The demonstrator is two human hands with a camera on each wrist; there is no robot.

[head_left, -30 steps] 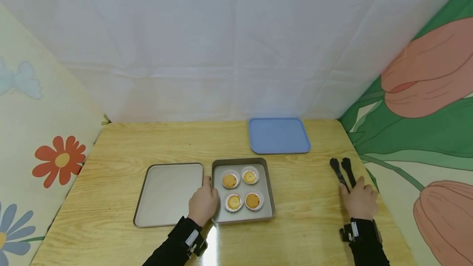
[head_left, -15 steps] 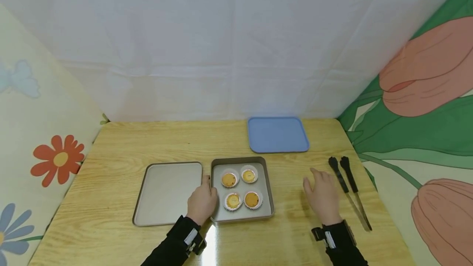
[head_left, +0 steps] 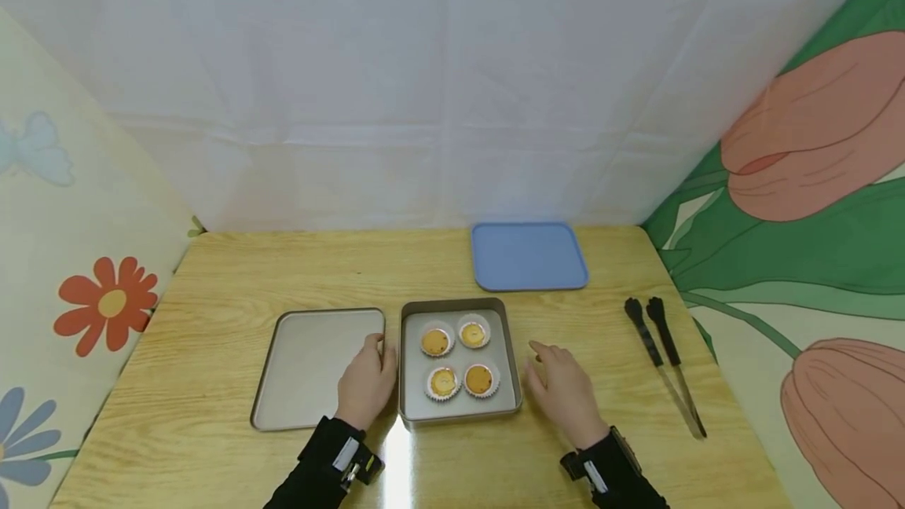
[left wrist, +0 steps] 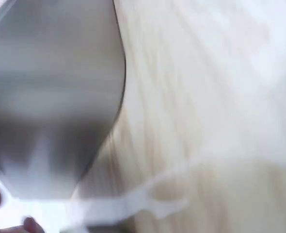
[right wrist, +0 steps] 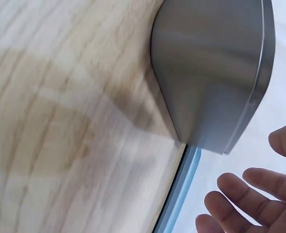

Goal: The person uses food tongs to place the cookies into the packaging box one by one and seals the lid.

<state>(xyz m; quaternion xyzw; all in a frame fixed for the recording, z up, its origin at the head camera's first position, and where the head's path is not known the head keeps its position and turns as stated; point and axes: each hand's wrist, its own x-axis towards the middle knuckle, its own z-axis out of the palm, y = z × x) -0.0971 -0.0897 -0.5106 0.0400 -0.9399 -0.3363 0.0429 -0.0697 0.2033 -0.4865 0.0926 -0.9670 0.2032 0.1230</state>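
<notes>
A square metal baking pan (head_left: pixel 461 411) stands on the table with several small tarts in paper cups, among them a yellow tart (head_left: pixel 443 382) and a browner tart (head_left: pixel 478 379). Left of the pan, my left hand (head_left: pixel 366 385) hovers by the right edge of a flat metal lid or sheet (head_left: pixel 311 368). In the left wrist view its fingertips (left wrist: pixel 32 225) show apart from the pan's wall (left wrist: pixel 55 87). My right hand (head_left: pixel 567 399) is just right of the pan, empty. Its fingers (right wrist: pixel 225 209) are spread and loosely bent, facing the pan's side in the right wrist view.
Black-tipped metal tongs (head_left: pixel 668 368) lie on the right part of the wooden table (head_left: pixel 233 281). A blue tray (head_left: pixel 529 258) rests at the back, behind the pan. White cloth (head_left: pixel 318 85) hangs along the far edge, with painted panels on both sides.
My right hand has left the tongs and moved left to the pan's right side. My left hand has come away from the pan's left wall, shifting slightly left.
</notes>
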